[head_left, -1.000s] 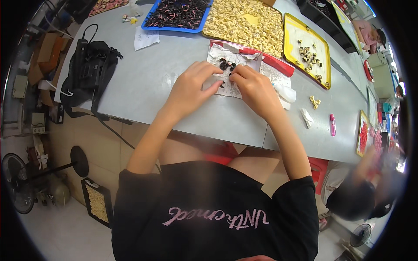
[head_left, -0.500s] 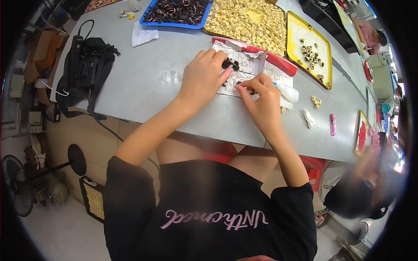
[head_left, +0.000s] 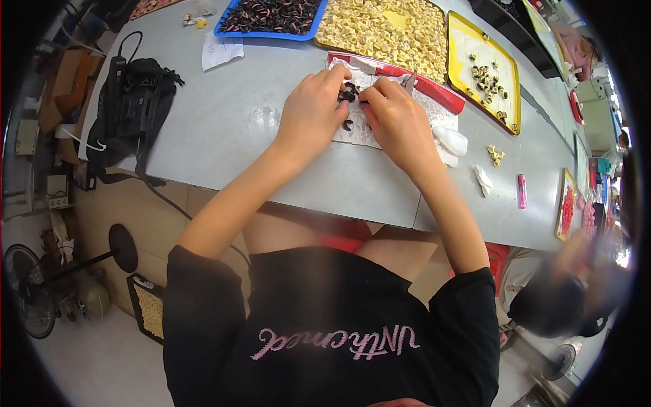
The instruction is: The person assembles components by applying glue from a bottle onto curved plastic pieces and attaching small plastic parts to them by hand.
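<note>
My left hand (head_left: pixel 310 112) curls its thumb and fingers around a small cluster of black curved pieces (head_left: pixel 348 92) on a white sheet. Close beside it, my right hand (head_left: pixel 398 125) has its thumb and forefinger pinched together; a dark bit shows at the fingertips, too small to name. One loose black piece (head_left: pixel 347 125) lies under my left thumb. Both hands work over a white work mat (head_left: pixel 358 138) with a red strip (head_left: pixel 439 97) along its far side. A white squeeze bottle (head_left: pixel 450 141) rests by my right wrist.
Beyond the mat stand a blue tray (head_left: pixel 271 35) of black and pink pieces, a heap of cream pieces (head_left: pixel 369 41) and a yellow-rimmed tray (head_left: pixel 517 102). A black bag (head_left: pixel 139 102) lies left. Crumpled tissue (head_left: pixel 483 181) and a pink pen-like item (head_left: pixel 521 191) lie right; another person sits beyond.
My right hand has moved up and left, its fingertips now close to my left hand and the black pieces. My left hand stays nearly in place.
</note>
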### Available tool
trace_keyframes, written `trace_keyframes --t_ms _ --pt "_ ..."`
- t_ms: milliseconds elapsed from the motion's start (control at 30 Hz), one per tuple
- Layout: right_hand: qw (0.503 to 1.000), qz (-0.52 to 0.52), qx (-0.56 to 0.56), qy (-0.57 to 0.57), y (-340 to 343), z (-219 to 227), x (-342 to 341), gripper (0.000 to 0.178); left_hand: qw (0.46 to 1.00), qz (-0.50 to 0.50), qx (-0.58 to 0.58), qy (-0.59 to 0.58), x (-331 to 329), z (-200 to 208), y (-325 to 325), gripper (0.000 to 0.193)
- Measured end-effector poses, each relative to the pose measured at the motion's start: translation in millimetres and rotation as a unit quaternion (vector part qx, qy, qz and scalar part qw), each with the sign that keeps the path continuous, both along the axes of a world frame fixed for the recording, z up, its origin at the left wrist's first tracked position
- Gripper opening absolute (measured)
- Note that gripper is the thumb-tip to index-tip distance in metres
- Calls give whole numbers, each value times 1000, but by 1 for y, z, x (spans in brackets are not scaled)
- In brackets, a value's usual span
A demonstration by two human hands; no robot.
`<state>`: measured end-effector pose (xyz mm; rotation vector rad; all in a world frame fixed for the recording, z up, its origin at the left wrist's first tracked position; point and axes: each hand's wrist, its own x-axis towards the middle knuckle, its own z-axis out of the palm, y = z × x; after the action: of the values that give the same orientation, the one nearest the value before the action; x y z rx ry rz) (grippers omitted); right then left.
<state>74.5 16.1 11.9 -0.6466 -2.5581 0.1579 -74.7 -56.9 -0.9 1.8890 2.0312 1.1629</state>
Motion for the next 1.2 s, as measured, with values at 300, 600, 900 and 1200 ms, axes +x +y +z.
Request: trace_keyframes --t_ms 300,600,900,1200 --pt "996 3 -86 3 1 7 4 13 996 -81 13 -37 -17 1 -10 30" --pt "994 52 -76 -65 12 27 11 15 987 -158 27 -16 -27 -5 -14 13" --pt "994 60 15 -89 18 26 6 9 990 -129 0 -54 -26 1 -14 13" --pt "994 55 11 -90 14 26 15 8 995 -99 5 -17 -18 -3 8 17"
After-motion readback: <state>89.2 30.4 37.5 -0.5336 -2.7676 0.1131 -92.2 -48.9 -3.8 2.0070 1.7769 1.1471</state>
